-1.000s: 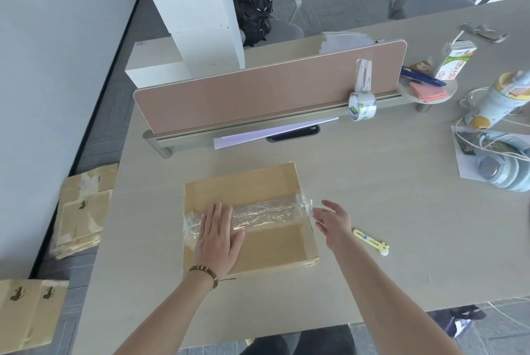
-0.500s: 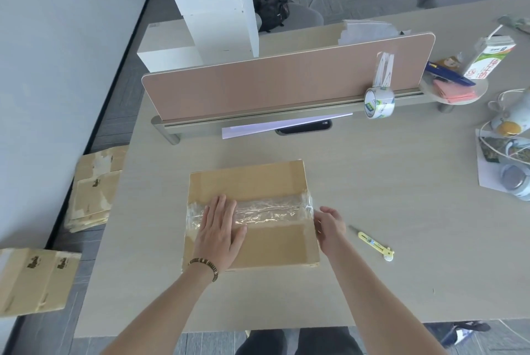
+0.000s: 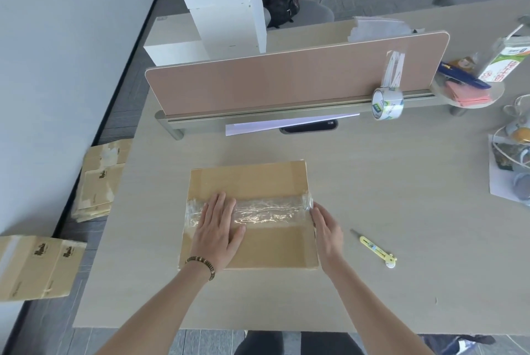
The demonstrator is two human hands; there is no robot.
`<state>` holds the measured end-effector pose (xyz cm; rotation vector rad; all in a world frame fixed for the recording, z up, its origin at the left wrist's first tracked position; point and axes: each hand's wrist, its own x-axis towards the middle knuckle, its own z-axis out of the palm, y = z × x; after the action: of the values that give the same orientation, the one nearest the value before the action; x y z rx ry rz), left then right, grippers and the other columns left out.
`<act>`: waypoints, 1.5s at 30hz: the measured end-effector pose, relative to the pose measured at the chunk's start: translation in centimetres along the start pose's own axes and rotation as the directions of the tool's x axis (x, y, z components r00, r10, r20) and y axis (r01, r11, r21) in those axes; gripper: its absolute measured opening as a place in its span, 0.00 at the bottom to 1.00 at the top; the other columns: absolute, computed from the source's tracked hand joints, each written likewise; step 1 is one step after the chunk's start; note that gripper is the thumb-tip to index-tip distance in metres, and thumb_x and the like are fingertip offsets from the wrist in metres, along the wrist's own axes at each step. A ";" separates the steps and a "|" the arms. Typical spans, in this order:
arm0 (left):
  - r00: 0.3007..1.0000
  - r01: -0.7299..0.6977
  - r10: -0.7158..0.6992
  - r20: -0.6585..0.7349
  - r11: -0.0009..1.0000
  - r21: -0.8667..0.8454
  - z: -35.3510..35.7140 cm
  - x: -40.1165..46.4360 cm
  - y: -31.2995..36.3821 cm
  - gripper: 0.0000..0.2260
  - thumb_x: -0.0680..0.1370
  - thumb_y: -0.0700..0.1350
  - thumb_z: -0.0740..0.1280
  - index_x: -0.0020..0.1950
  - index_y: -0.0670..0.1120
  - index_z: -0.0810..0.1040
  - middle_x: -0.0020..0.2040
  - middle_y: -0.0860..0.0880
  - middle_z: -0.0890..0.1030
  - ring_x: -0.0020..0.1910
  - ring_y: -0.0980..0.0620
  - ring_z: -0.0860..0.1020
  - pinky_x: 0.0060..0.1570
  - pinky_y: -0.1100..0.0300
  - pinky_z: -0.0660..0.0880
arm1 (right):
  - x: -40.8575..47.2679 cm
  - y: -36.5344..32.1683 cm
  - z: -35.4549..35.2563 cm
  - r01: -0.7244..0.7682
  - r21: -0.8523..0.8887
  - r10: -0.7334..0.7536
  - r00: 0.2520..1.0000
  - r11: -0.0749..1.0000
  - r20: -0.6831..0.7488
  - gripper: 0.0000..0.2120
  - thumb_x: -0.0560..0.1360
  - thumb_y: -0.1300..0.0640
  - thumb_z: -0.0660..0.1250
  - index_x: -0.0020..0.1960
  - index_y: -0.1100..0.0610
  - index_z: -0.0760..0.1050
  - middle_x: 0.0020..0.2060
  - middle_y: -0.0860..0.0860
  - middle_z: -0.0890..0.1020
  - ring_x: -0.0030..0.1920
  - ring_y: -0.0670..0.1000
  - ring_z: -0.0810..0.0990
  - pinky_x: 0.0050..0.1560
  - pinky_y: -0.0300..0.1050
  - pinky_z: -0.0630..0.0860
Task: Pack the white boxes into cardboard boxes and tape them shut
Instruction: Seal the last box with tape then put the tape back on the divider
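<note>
Closed cardboard box (image 3: 252, 217) flat on bench (image 3: 401, 211), clear tape strip (image 3: 266, 209) across top. Left hand (image 3: 216, 229) flat, fingers straight, on tape; right hand (image 3: 327, 229) flat against box's right side, grasping nothing.

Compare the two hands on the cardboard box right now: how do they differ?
The left hand lies palm-down on the cardboard box top, over the clear tape strip; the right hand presses the box's right edge, where the tape end wraps over. The left wrist wears a beaded bracelet; the right is bare. Both have straight fingers, gripping nothing.
</note>
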<state>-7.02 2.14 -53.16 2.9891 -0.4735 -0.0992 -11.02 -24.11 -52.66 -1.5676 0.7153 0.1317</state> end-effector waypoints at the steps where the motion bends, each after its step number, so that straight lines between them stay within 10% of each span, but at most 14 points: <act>1: 1.000 0.002 -0.002 -0.001 1.000 -0.002 0.0 0.0 0.0 0.30 0.82 0.61 0.49 0.79 0.46 0.58 0.81 0.45 0.54 0.81 0.48 0.47 0.78 0.51 0.45 | -0.7 -0.1 0.3 -0.025 -0.012 0.026 0.998 1.000 0.051 0.15 0.79 0.40 0.58 0.64 0.33 0.75 0.54 0.36 0.83 0.57 0.44 0.79 0.57 0.47 0.74; 4: 1.000 0.001 -0.001 0.014 1.000 -0.010 -0.1 0.1 -0.1 0.30 0.82 0.61 0.49 0.79 0.46 0.58 0.81 0.44 0.54 0.81 0.48 0.47 0.78 0.51 0.45 | -1.7 -0.5 0.6 -0.034 -0.133 0.057 0.982 0.991 0.179 0.33 0.74 0.32 0.58 0.77 0.36 0.58 0.62 0.41 0.75 0.61 0.47 0.71 0.61 0.46 0.67; 11: 1.000 0.015 -0.014 0.008 0.992 -0.128 -0.3 -1.2 -0.9 0.37 0.79 0.66 0.48 0.81 0.44 0.51 0.82 0.43 0.47 0.81 0.46 0.42 0.78 0.43 0.44 | -3.6 0.4 0.4 0.005 -0.392 0.058 0.987 0.920 0.149 0.49 0.64 0.27 0.62 0.80 0.41 0.52 0.62 0.50 0.78 0.64 0.53 0.75 0.67 0.53 0.71; 16: 0.975 0.222 -0.194 0.109 0.824 -0.521 -1.3 -6.2 -5.2 0.55 0.69 0.68 0.71 0.81 0.52 0.38 0.81 0.50 0.39 0.80 0.53 0.46 0.76 0.49 0.52 | -8.2 2.9 -0.7 0.065 -0.400 0.004 0.985 0.914 0.171 0.49 0.60 0.36 0.77 0.75 0.32 0.55 0.62 0.39 0.78 0.64 0.47 0.75 0.65 0.51 0.73; 19: 0.929 0.352 -0.143 0.342 0.626 -0.696 -0.5 -8.8 -8.0 0.61 0.63 0.64 0.78 0.80 0.54 0.38 0.81 0.52 0.56 0.77 0.52 0.61 0.73 0.54 0.63 | -9.1 3.5 -0.1 0.035 -0.432 0.024 0.991 0.901 0.129 0.50 0.62 0.46 0.80 0.74 0.31 0.53 0.60 0.39 0.78 0.62 0.48 0.75 0.60 0.49 0.74; 22: 0.903 0.400 -0.125 0.412 0.595 -0.697 0.2 -9.4 -8.7 0.57 0.64 0.61 0.79 0.79 0.61 0.41 0.72 0.53 0.73 0.67 0.49 0.75 0.66 0.51 0.72 | -8.6 4.0 0.9 0.006 -0.395 0.000 1.000 0.919 0.017 0.47 0.60 0.46 0.80 0.71 0.32 0.58 0.57 0.43 0.80 0.59 0.50 0.78 0.58 0.51 0.77; 32: 0.917 0.351 -0.048 0.395 0.565 -0.747 1.3 -7.2 -9.7 0.58 0.67 0.47 0.81 0.79 0.61 0.38 0.58 0.71 0.73 0.59 0.58 0.76 0.51 0.71 0.72 | -6.6 4.2 0.5 -0.005 -0.316 0.039 0.994 0.949 0.101 0.37 0.63 0.57 0.82 0.65 0.35 0.71 0.54 0.41 0.85 0.59 0.46 0.82 0.60 0.51 0.78; 40: 0.912 0.409 -0.142 0.385 0.385 -0.828 2.7 -6.6 -9.5 0.58 0.59 0.58 0.83 0.80 0.57 0.50 0.63 0.63 0.78 0.63 0.62 0.76 0.66 0.55 0.73 | -4.3 3.4 0.9 0.022 -0.362 0.035 0.988 0.932 0.149 0.49 0.58 0.51 0.83 0.71 0.30 0.62 0.54 0.36 0.83 0.61 0.47 0.79 0.64 0.54 0.75; 45: 0.885 0.450 -0.248 0.393 0.244 -0.859 2.2 -7.6 -9.2 0.52 0.61 0.50 0.84 0.78 0.55 0.57 0.58 0.62 0.82 0.59 0.65 0.78 0.58 0.65 0.76 | -2.3 1.4 1.8 0.060 -0.363 0.037 0.967 0.930 0.254 0.43 0.63 0.56 0.81 0.68 0.29 0.65 0.50 0.34 0.83 0.57 0.43 0.80 0.52 0.42 0.76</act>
<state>-11.62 12.99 -56.07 1.7982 0.2582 -0.4997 -13.01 -21.54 -52.97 -1.8687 0.4930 0.4757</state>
